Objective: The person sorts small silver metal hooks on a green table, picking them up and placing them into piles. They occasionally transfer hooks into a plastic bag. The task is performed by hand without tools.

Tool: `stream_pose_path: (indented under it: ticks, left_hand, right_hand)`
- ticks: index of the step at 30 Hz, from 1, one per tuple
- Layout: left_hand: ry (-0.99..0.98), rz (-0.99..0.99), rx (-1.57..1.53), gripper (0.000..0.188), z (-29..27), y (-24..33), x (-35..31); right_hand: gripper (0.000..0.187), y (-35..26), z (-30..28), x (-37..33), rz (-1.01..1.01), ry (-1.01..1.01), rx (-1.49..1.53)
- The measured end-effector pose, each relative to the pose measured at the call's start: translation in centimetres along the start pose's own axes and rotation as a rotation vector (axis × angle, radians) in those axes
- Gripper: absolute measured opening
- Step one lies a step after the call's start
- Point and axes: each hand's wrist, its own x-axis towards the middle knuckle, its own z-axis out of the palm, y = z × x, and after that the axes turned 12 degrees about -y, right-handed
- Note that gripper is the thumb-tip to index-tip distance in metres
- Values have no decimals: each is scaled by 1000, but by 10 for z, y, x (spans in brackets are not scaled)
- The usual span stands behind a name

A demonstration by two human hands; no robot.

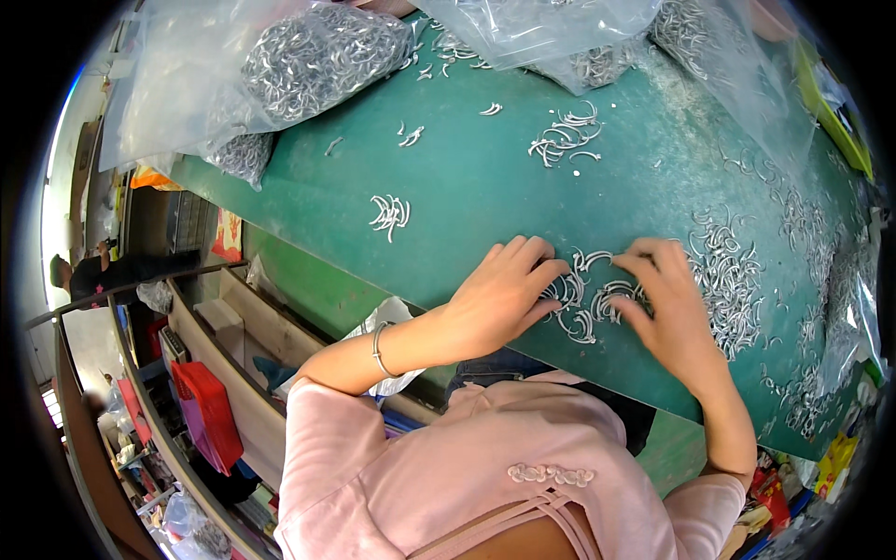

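Small curved silver metal pieces (585,297) lie in a loose cluster on the green tabletop (439,159), between my two hands. On the left of the cluster, my left hand (509,294) rests with its fingers bent, the thumb and forefinger apart around some pieces. My right hand (665,303) is at the cluster's right side, its thumb and forefinger spread beside other pieces. Neither hand visibly pinches a piece, though the palms are hidden. Close to the right hand's outer side is a larger heap of the same curved pieces (726,285).
Clear plastic bags full of such pieces (327,61) stand along the far edge. Small groups of pieces (390,215) are scattered on the tabletop. A yellow-green tray (831,107) is at the far right. Left of the table are wooden shelving, a red basket (207,415) and a distant person (121,273).
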Motion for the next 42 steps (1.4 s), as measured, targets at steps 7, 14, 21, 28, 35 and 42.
stream_pose_path:
  ticks: [7,14,21,28,35,42]
  left_hand:
    - [14,27,33,35,0,-2,-3]
    - [-48,59,68,37,-4,-7,-1]
    - [-54,46,16,34,-14,-14,-14]
    - [-4,61,67,32,-11,-17,-18]
    - [23,73,124,32,-13,-22,-16]
    - [85,79,3,25,-16,-28,-18]
  right_hand:
    - [37,5,4,-16,-17,-64,82]
    - [32,-3,13,-2,-106,-73,-26]
    - [29,-6,19,7,-117,-9,68]
    - [21,0,24,18,-177,-65,-195]
    - [23,-11,21,20,-140,-139,-227]
    - [18,-4,15,14,-125,-46,47]
